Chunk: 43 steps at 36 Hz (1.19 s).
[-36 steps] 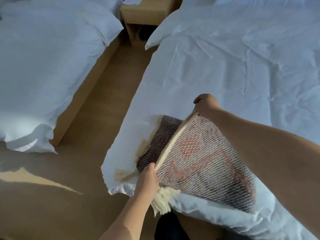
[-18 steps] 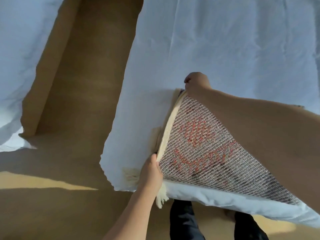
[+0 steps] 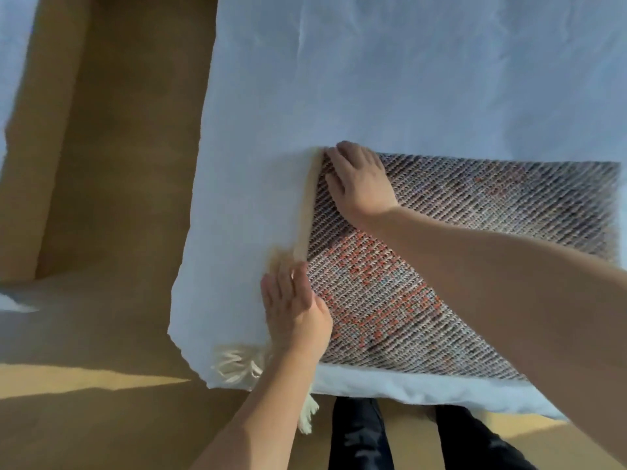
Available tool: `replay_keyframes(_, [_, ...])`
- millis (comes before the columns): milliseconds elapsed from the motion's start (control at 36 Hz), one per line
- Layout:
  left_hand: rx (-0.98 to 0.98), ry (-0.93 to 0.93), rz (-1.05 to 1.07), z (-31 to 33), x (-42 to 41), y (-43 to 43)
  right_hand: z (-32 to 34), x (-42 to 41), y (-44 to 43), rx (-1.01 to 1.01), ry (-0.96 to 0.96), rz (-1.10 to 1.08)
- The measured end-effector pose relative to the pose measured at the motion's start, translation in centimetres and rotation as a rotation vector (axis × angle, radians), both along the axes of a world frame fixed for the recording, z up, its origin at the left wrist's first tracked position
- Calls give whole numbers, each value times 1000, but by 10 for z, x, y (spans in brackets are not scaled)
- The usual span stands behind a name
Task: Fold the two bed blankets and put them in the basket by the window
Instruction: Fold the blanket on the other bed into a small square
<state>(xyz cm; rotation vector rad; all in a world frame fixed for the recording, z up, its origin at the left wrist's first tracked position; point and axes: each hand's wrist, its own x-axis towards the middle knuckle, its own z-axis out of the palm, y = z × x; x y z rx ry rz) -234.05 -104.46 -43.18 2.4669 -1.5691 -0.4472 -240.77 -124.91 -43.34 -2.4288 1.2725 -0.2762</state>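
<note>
Both hands are pressing flat, fingers spread and gripping nothing: the left hand point(image 3: 293, 308) at the near left corner, the right hand point(image 3: 359, 181) at the far left corner of the woven blanket point(image 3: 475, 266), which is lying folded on the white bed point(image 3: 407, 79). This looks like a fold being smoothed; next it probably needs another fold or lifting, with no basket showing.

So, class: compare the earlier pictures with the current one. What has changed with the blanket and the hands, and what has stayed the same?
The raised flap of the woven blanket has come down flat onto the layer beneath. Both hands let go of its edge: the left hand and right hand now press open-palmed near the fringed edge. The blanket stays on the white bed.
</note>
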Motion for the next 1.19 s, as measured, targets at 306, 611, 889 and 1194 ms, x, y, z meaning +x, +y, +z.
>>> replay_keyframes(306, [112, -104, -294, -43, -87, -54, -29, -155, -20, 38, 454, 70])
replay_keyframes(611, [40, -165, -443, -49, -163, -89, -28, -336, -42, 72, 544, -328])
replay_keyframes(889, [-41, -281, -732, -66, -232, -89, -24, -346, 21, 106, 447, -332])
replay_keyframes(1194, [158, -144, -769, -45, -232, -36, -37, -385, 185, 194, 421, -321])
